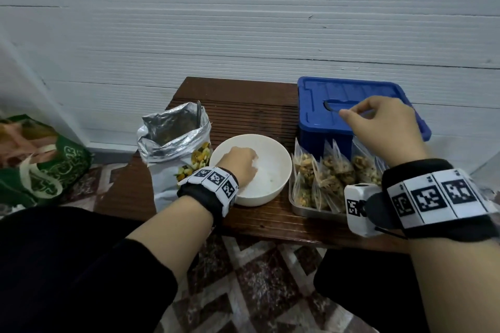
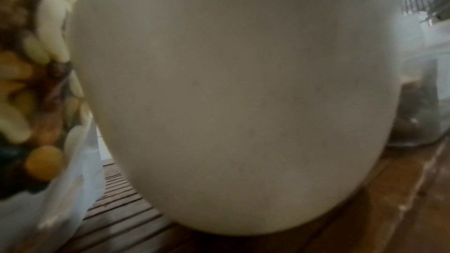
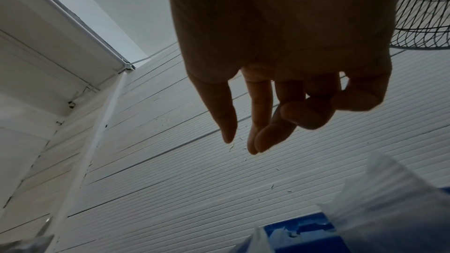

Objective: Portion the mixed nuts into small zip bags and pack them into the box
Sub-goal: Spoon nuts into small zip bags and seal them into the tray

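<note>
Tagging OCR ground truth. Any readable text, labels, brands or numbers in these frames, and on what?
No readable words or numbers.
Green bag: pale ornate print, not legible as letters.
Nut bag: no text on the visible faces.
Blue box: no label visible.
Wristbands: square coded markers only, no letters.

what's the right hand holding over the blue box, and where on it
The right hand pinches a spoon by its handle, bowl end over the blue box lid.

Left hand (image 1: 239,163) fingers hidden inside the white bowl (image 1: 281,167), spoon (image 1: 331,108) handle covered by right hand (image 1: 384,127)
</note>
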